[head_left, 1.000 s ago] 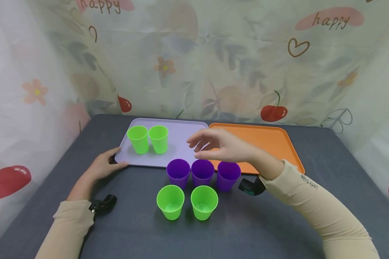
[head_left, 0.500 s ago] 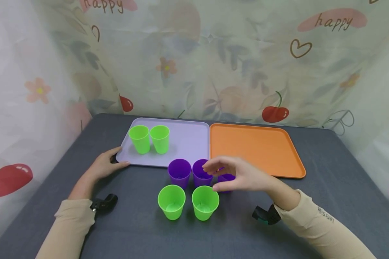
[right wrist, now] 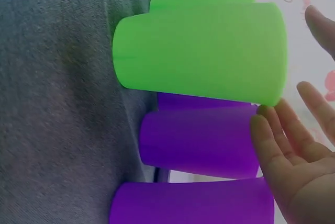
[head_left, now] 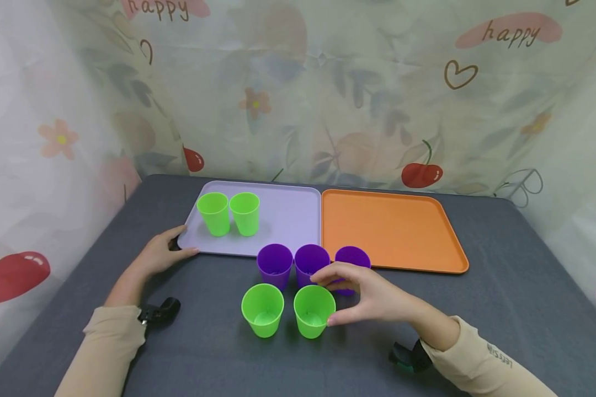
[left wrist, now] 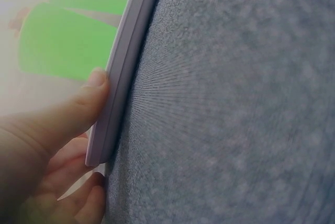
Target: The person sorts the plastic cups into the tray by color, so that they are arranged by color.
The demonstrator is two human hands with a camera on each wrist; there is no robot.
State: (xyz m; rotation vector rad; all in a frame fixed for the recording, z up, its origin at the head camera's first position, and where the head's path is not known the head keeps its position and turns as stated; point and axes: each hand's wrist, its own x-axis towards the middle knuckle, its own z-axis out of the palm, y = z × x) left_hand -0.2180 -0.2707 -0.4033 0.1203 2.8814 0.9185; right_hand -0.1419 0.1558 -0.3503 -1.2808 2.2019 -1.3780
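Note:
My left hand (head_left: 161,255) holds the front left corner of the lavender tray (head_left: 290,218); in the left wrist view the thumb (left wrist: 84,98) lies on its rim and the fingers bend round the corner. Two green cups (head_left: 213,215) stand upright on that tray. My right hand (head_left: 372,292) is at the right-hand near green cup (head_left: 314,311), thumb and fingers spread; in the right wrist view the fingertips (right wrist: 261,124) are by its rim, the thumb apart. Another green cup (head_left: 262,310) stands left of it.
Three purple cups (head_left: 274,266) stand in a row behind the near green cups, the right one partly covered by my right hand. An orange tray (head_left: 392,229) lies right of the lavender tray. A patterned curtain (head_left: 298,110) hangs behind the grey table (head_left: 213,353).
My right hand has moved from over the lavender tray's right side, back toward me and down to the right-hand near green cup. My left hand stays at the tray corner.

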